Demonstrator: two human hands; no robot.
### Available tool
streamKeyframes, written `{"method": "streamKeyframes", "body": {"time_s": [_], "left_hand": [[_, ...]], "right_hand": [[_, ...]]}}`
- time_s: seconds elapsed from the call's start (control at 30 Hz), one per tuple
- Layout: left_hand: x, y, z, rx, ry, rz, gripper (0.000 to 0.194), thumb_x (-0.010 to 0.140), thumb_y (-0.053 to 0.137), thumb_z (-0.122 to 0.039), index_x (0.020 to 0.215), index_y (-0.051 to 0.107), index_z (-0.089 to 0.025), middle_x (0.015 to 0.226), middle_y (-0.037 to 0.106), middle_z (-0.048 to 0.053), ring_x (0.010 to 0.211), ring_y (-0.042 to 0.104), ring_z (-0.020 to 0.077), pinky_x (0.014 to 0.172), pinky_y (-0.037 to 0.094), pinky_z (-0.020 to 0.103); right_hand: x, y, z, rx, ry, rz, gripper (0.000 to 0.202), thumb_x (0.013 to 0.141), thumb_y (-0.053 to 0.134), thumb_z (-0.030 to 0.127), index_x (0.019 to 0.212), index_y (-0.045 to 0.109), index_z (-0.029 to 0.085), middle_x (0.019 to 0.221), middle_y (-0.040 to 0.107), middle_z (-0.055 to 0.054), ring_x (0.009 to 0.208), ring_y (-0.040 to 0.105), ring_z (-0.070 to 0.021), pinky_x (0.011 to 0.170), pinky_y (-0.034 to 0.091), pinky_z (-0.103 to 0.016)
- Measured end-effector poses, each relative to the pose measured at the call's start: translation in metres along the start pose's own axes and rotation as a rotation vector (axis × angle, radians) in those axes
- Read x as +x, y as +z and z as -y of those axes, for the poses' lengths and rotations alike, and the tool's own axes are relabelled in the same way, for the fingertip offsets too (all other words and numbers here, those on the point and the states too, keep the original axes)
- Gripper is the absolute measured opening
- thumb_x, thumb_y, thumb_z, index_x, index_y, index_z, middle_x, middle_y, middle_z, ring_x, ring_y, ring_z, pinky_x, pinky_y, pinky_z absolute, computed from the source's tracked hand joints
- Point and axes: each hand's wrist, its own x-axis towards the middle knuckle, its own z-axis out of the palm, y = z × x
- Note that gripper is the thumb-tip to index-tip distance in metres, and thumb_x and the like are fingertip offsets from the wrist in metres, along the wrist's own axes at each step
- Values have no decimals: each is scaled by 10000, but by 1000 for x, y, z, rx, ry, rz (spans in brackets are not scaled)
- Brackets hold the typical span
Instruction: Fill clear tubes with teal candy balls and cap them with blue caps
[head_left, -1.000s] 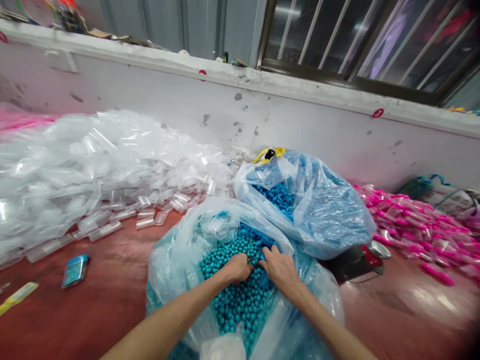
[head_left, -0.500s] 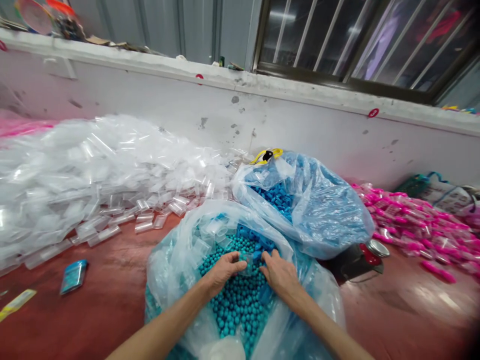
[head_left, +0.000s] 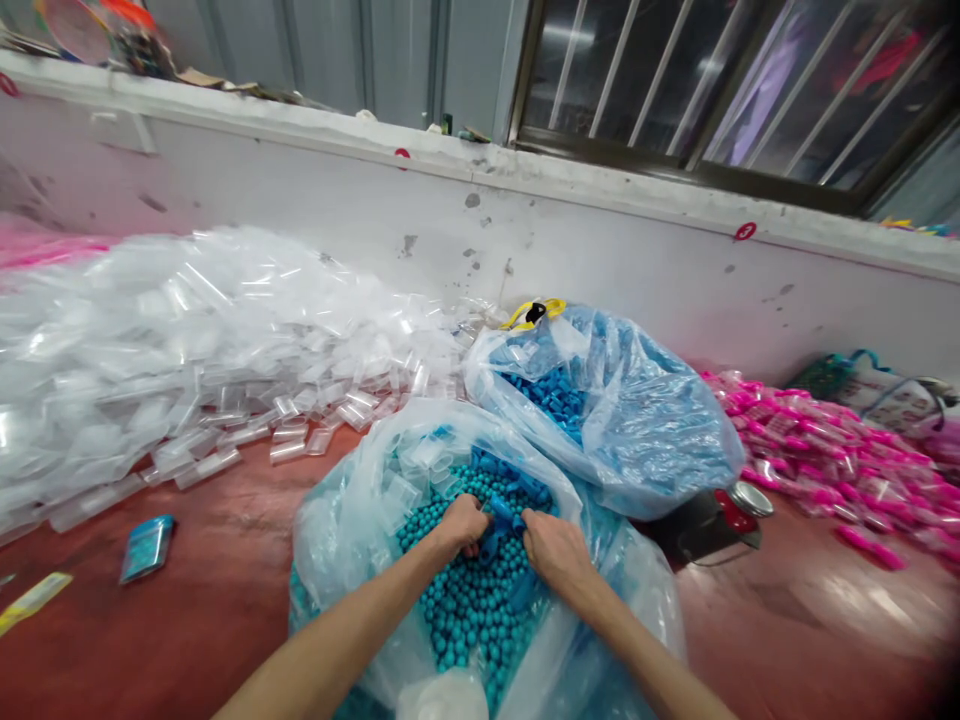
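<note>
Compared with 0.5 s ago: the left hand [head_left: 465,524], then opened out with a clear case at its fingertips, is now curled inward; the clear case can no longer be made out. The right hand [head_left: 559,550] remains on the right side of the front bag [head_left: 337,525], and a blue piece [head_left: 505,513] now shows in the gap between the two hands. Bags and piles unchanged apart from a slight shift of view. Grip, right: thumb and fingers closed on the right end of the blue piece. Grip, left: fingers bent in beside its left end; cannot tell whether they clasp it or something hidden behind them. Location of piece: inside the open mouth of the front bag, just above the teal beads [head_left: 469,615], nearer the bag's right rim than its left. Appearance: saturated blue, darker and bluer than the beads, small, irregular in outline, with a part showing lower beside the left fingers; exact form blurred. Beads round, closely packed. Clear pieces [head_left: 431,460] lie on them toward the far left rim; loose blue parts [head_left: 529,485] lie toward the far right rim, near the right hand.
</note>
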Motion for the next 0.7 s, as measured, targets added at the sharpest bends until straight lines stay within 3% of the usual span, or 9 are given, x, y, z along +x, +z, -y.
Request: {"method": "streamKeyframes", "body": {"time_s": [0.2, 0.33, 0.53, 0.7], "left_hand": [[-19, -19, 2, -258, 107, 174, 340, 603, 626, -436, 740, 464, -169, 616, 535, -33, 506, 520, 98, 443, 343, 193], [-43, -35, 8, -377, 169, 259, 360, 641, 616, -435, 814, 444, -170, 755, 591, 22, 648, 580, 125, 494, 370, 190], [-56, -37, 16, -540, 185, 402, 300, 725, 576, -354, 916, 413, -191, 645, 581, -8, 458, 543, 90, 400, 349, 169], [-56, -33, 20, -526, 236, 380, 314, 718, 579, -374, 894, 387, -198, 673, 590, -9, 456, 580, 113, 345, 351, 156]], "right_hand": [[-10, -4, -1, -23, 25, -88, 219, 828, 351, 101, 837, 545, 204, 794, 618, -31, 718, 579, -181, 549, 288, -281], [-15, -13, 11, -48, -27, -156, 219, 776, 400, 57, 797, 562, 203, 820, 599, -51, 795, 556, -212, 634, 302, -298], [-3, -18, 16, 14, -40, -9, 229, 830, 358, 106, 852, 568, 194, 739, 630, -47, 658, 596, -186, 526, 295, -264], [-7, -29, 13, 279, -39, -127, 267, 877, 313, 190, 986, 556, 202, 889, 610, -48, 824, 584, -174, 660, 380, -249]]}}
